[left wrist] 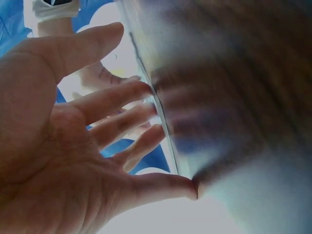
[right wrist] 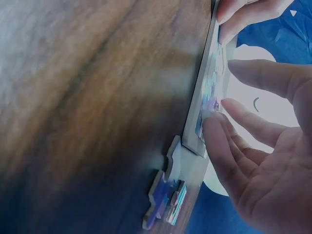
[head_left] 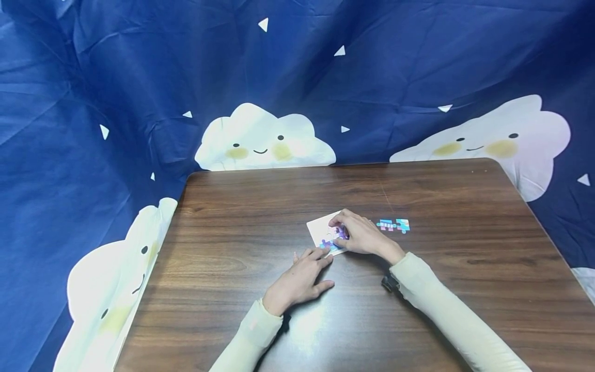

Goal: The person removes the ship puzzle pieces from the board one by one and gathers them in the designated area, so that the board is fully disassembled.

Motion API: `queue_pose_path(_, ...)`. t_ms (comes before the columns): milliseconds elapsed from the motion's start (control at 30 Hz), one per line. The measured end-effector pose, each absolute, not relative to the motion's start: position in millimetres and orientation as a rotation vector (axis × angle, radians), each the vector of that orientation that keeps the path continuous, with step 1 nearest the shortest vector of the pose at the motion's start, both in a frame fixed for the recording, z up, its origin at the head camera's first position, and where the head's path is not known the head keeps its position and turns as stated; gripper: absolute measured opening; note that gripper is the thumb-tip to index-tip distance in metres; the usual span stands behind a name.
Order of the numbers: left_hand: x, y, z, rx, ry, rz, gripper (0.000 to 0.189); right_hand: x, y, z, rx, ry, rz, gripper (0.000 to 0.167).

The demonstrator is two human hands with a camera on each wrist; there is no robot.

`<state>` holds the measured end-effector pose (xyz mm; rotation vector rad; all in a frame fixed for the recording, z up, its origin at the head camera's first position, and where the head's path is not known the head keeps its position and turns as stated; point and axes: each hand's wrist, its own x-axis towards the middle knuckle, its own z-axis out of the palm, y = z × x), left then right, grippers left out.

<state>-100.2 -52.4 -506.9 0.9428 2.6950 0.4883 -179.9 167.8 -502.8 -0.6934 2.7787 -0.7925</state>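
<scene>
Blue fabric backdrop [head_left: 139,62], printed with white smiling clouds [head_left: 265,139] and small triangles, hangs behind and to the left of the table [head_left: 223,217]. Brown wood-grain table carries the work. Pale sleeves [head_left: 455,305] cover both forearms; a small black device [head_left: 389,283] sits at the right cuff. Both hands attend a pale puzzle board [head_left: 317,226] lying aslant near mid-table. Left hand [head_left: 301,276]: released, fingers extended, fingertips touching the board's near edge, thumb spread. Right hand [head_left: 360,233]: fingers bent over the board, thumb apart from them; whether a piece is grasped cannot be told. Coloured puzzle pieces [head_left: 326,245] lie within the board, partly covered. Two loose puzzle pieces [head_left: 402,225] lie on the table, right of the board
</scene>
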Motion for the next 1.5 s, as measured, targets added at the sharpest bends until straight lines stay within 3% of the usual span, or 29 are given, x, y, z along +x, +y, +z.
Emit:
queue_pose_path(567, -100, -52, -506, 0.933, 2.689, 0.5, 0.063, -182, 165, -503, -0.684, 2.771, -0.721, 0.056)
queue_pose_path(1067, -100, -53, -506, 0.945, 2.699, 0.49, 0.063, -184, 166, -503, -0.726, 2.819, -0.84, 0.039)
queue_pose_path(1367, -100, -52, -508, 0.95, 2.694, 0.486, 0.063, -188, 169, -508, -0.706, 2.762, -1.038, 0.013)
queue_pose_path(1500, -101, -53, -507, 0.946, 2.698, 0.498, 0.063, -189, 170, -510, -0.686, 2.74, -1.103, 0.01)
